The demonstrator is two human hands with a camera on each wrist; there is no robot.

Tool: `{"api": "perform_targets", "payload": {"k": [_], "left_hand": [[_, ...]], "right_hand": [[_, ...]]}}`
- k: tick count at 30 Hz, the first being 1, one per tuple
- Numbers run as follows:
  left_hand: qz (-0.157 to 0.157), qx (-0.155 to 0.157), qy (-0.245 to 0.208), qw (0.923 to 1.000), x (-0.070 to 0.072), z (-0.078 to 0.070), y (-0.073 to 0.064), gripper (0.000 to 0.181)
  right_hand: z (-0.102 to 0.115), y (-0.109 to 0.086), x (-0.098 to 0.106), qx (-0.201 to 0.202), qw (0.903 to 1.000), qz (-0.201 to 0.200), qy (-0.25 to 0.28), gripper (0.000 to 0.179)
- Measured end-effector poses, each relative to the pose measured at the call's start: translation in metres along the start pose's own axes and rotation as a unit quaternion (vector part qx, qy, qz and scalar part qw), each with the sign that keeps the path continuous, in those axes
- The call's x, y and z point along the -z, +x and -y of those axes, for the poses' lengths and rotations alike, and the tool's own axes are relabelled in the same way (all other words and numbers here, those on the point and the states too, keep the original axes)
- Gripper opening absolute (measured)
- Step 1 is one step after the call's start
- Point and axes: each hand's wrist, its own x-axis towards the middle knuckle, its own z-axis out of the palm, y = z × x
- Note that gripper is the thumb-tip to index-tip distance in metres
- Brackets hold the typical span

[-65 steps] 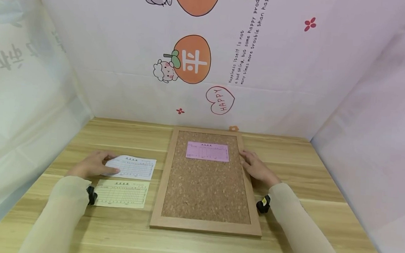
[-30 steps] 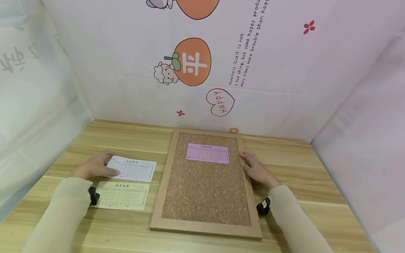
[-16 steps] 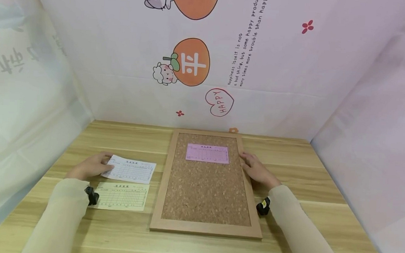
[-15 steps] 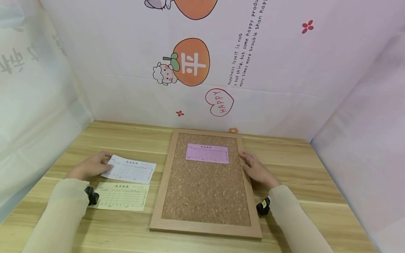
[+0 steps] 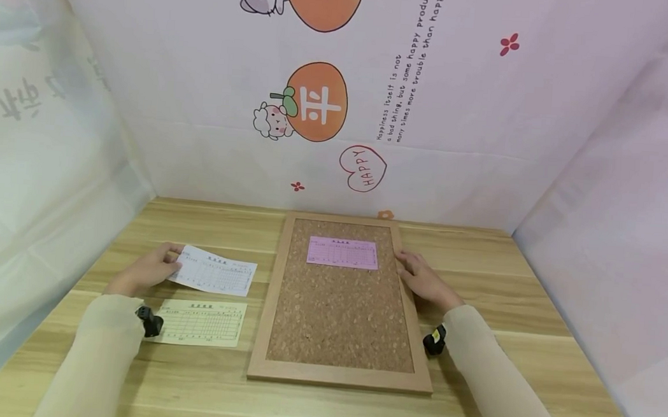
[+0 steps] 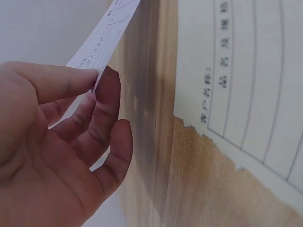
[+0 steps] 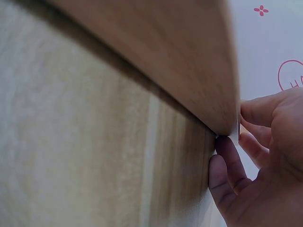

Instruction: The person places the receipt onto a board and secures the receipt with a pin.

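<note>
My left hand point(image 5: 145, 270) pinches the left end of a white printed form point(image 5: 212, 272) between thumb and fingertips, and that end is tilted up. In the left wrist view the thumb point(image 6: 66, 81) presses the form's corner against the curled fingers. Below lies a yellow form point(image 5: 200, 323), flat on the table, with a torn-looking left edge in the left wrist view. My right hand point(image 5: 424, 279) holds the right frame edge of a corkboard point(image 5: 344, 321), its fingertips point(image 7: 227, 149) curled at the edge. A pink form point(image 5: 343, 252) lies near the board's top.
The wooden table point(image 5: 196, 391) is enclosed by white printed cloth walls point(image 5: 466, 114) at the back and both sides. Black wrist cameras sit at both cuffs; the left one overlaps the yellow form in the head view.
My left hand has shifted slightly left and away from me, raising the white form's left end; its thumb has slid back towards the corner. My right hand and the corkboard have stayed put.
</note>
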Motion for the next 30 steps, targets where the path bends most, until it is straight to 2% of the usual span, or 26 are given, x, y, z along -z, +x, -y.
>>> {"api": "perform_targets", "payload": {"k": [12,24,30], "left_hand": [[-0.020,-0.008,0.005,0.9998,0.001,-0.002,-0.002,0.044],[-0.014,-0.017,-0.045,0.9987,0.004,-0.013,-0.004,0.045],[-0.010,-0.020,-0.055,0.9982,0.004,-0.016,-0.006,0.046]], "right_hand": [[-0.002,0.001,0.000,-0.003,1.0000,0.006,-0.002,0.050],[-0.001,0.001,0.001,-0.002,1.0000,0.009,0.003,0.050],[-0.002,0.001,0.001,-0.001,1.0000,0.007,0.000,0.049]]}}
